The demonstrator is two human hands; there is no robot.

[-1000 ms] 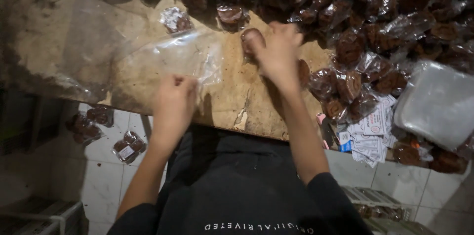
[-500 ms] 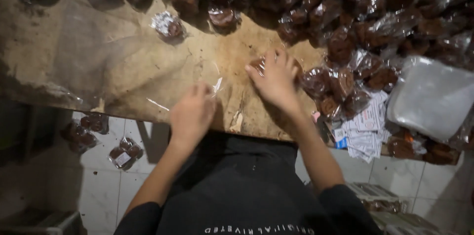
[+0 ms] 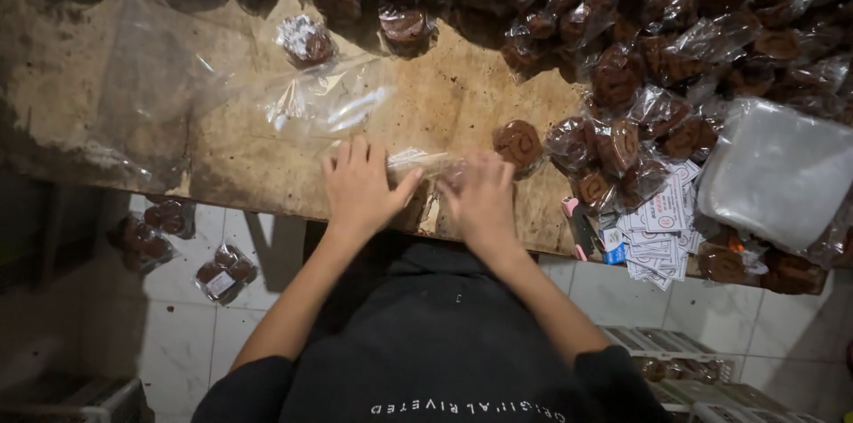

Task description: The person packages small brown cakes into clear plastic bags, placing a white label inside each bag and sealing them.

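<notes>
While both hands press at the near edge of the worn wooden table (image 3: 267,183), the left hand (image 3: 360,187) lies flat and spread on a clear plastic bag (image 3: 418,161); the right hand (image 3: 480,196) curls loosely over the bag's other end. Just beyond sits 1 bare brown spiral cake (image 3: 518,143), then another empty clear bag (image 3: 324,103), then heaped wrapped cakes (image 3: 622,59).

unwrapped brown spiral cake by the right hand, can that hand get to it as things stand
Probably yes. The unwrapped spiral cake lies bare on the wooden table just beyond the right hand, with nothing between them, though that hand is pressed on a clear plastic bag.
</notes>
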